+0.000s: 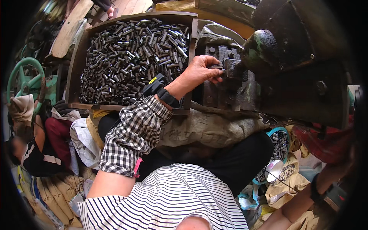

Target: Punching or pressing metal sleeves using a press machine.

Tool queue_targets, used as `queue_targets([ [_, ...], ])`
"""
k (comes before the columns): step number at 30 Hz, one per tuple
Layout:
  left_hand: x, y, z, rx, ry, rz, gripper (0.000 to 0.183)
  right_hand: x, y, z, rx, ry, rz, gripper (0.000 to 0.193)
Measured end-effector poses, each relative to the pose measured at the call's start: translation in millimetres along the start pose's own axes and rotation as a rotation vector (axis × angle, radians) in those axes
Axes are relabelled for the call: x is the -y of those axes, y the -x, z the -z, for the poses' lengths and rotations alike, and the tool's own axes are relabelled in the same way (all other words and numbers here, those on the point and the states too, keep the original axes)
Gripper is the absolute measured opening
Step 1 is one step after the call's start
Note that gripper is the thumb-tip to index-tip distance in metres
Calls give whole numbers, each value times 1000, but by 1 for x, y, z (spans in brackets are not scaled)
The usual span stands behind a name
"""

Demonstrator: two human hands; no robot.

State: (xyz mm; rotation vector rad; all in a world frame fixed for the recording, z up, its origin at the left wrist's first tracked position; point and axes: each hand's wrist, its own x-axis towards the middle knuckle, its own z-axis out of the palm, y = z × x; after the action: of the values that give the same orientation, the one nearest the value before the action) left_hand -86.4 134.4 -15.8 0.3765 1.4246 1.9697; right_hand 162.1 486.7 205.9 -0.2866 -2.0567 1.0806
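My left hand (203, 72), at the end of a black-and-white checked sleeve, pinches a short dark metal tube (216, 66) between thumb and fingers. It holds the tube against the dark, greasy metal block (234, 68) of a machine. To the left of this hand stands a wooden tray (193, 32) heaped with many similar short metal tubes (134, 57). My right forearm (295, 207) reaches out toward the far right, beside the machine. My right hand (347, 159) lies in the dark rim of the picture, its fingers hidden.
A large dark machine housing (303, 92) fills the right. Below it, a blue-rimmed basket (287, 140) holds more small metal pieces. A green handwheel (26, 82) stands at the left, with another person's arm (39, 134) near it. Grey sacking (207, 128) hangs beneath the tray and machine.
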Motion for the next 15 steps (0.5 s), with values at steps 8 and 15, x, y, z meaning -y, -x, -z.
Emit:
queue_targets([
  [8, -1, 4, -2, -59, -138, -74, 18, -17, 31, -40, 209, -74, 126, 85],
  [15, -30, 35, 7, -152, -487, 56, 31, 37, -19, -27, 0, -39, 119, 47],
])
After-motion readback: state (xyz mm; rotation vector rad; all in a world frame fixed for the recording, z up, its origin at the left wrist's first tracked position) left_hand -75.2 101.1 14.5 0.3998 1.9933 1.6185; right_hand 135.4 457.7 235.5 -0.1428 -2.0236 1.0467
